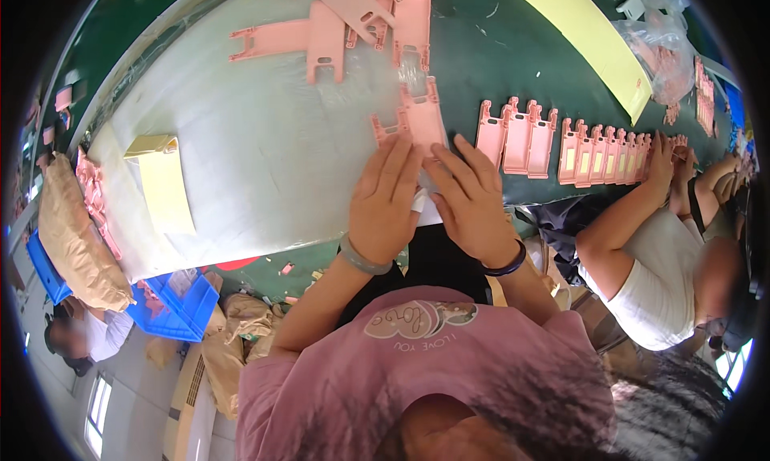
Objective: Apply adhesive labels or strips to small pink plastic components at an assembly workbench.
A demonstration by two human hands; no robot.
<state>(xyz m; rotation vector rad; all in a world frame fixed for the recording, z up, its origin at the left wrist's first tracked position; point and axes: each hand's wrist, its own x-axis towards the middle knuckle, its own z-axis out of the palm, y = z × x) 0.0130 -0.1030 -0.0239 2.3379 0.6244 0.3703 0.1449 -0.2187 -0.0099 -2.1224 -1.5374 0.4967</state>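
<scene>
My left hand (387, 196) lies with fingers stretched out on the near edges of two pink plastic panels. One panel (423, 116) stands out between my hands; the other, a smaller-looking pink piece (387, 129), is partly hidden under my left fingertips. My right hand (473, 204) rests palm down with its fingers spread, the index finger beside the first panel's near right corner. Neither hand is wrapped round anything. Further away, several loose pink panels (326, 40) with slotted ends overlap in a heap.
To the right, pink panels (529, 140) stand in a row, followed by others bearing pale yellow stickers (607, 154). A co-worker's arm (634, 212) reaches to that row. Yellow sheets (167, 184) lie at left, beside a brown paper sack (76, 228) and a blue crate (180, 304).
</scene>
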